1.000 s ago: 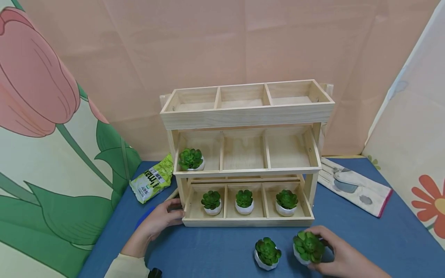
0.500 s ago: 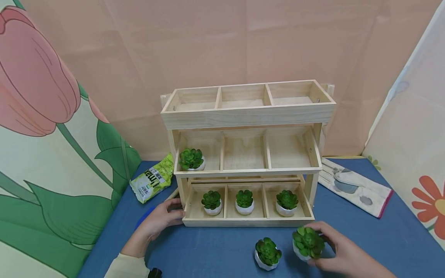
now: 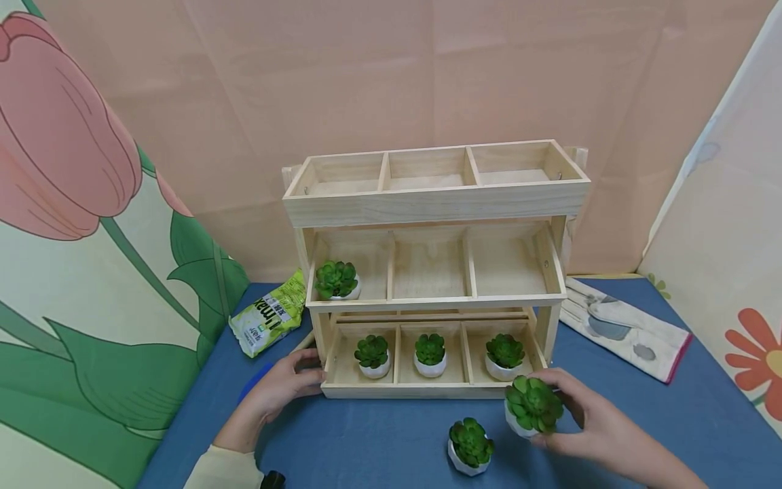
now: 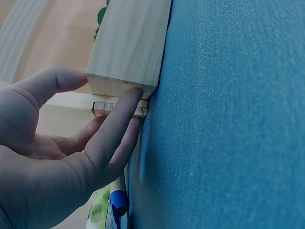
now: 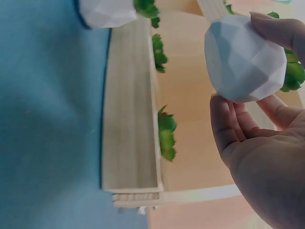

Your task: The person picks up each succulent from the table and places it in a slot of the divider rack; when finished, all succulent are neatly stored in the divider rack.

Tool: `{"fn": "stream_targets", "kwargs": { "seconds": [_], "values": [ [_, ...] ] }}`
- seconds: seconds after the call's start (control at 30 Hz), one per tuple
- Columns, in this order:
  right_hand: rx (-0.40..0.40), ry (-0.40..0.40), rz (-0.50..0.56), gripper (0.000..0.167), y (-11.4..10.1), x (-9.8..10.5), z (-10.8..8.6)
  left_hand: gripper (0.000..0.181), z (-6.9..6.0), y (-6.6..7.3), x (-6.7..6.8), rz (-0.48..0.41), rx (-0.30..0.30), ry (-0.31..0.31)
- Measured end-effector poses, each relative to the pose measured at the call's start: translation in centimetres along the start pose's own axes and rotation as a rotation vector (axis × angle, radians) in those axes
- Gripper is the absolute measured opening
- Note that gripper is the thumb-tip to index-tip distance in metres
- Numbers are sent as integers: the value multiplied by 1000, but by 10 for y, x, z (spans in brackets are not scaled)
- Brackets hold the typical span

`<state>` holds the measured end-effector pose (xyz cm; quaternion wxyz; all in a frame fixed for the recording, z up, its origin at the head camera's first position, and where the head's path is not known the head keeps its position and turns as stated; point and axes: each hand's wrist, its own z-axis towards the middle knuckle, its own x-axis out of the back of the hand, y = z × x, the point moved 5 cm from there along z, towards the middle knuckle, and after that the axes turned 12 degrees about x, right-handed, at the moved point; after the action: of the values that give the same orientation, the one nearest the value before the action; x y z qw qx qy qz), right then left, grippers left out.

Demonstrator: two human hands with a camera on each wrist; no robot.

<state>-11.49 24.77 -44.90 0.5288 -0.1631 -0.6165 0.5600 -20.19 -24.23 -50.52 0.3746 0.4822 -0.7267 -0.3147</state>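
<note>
My right hand [image 3: 583, 424] pinches a white faceted pot [image 5: 245, 59] with a green succulent [image 3: 534, 404], held up off the table before the right end of the wooden shelf [image 3: 436, 209]. Another potted succulent [image 3: 470, 446] stands on the blue cloth to its left. My left hand [image 3: 287, 384] holds the lower left corner of the shelf; in the left wrist view its thumb and fingers lie about the end of the bottom tray [image 4: 126, 52]. Each bottom compartment has one potted succulent, such as the middle one [image 3: 430, 354]. One more succulent [image 3: 336, 280] sits in the middle tier's left compartment.
A green and white bag [image 3: 269, 318] lies left of the shelf, beside a blue-ended handle [image 4: 119, 201] partly hidden by my left hand. White gloves [image 3: 623, 329] with a pink edge lie on the right. A pink cloth backdrop [image 3: 366, 75] hangs behind.
My right hand has raised the potted succulent and carried it slightly left and toward the shelf. The left hand has stayed at the shelf's corner.
</note>
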Motion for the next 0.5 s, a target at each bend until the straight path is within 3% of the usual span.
{"fn": "stream_targets", "kwargs": {
  "seconds": [0.23,0.5],
  "values": [
    [87,64,-60,67,-26,8,18,76,3,-1,0,12,1,3],
    [221,90,-44,67,-54,21,41,77,3,0,0,24,18,14]
  ]
}}
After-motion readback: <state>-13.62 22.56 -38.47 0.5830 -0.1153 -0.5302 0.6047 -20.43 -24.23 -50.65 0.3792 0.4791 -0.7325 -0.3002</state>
